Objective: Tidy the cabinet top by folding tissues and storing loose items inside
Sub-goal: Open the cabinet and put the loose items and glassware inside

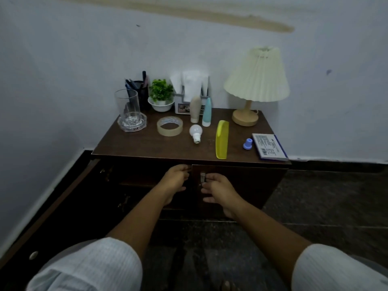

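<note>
A dark wooden cabinet [134, 141] stands against the wall. Its left door [52, 208] is swung wide open; its right door [241, 185] is closed. My left hand [175, 179] is at the right door's inner edge with its fingers curled round that edge. My right hand [219, 193] lies on the door front, its relaxed fingertips by the metal handle [202, 177]. Loose on top are a tape roll [169, 126], a white bulb [195, 133], a yellow comb [222, 139], a small blue cap [247, 143] and a blue-and-white box [269, 147]. White tissues [190, 85] stick up from a holder at the back.
At the back stand a glass [126, 105] in a crystal ashtray, a pen pot [139, 89], a plant in a white bowl [160, 95], a beige tube [195, 111], a blue tube [206, 112] and a pleated lamp [254, 82]. The inside of the cabinet is too dark to see.
</note>
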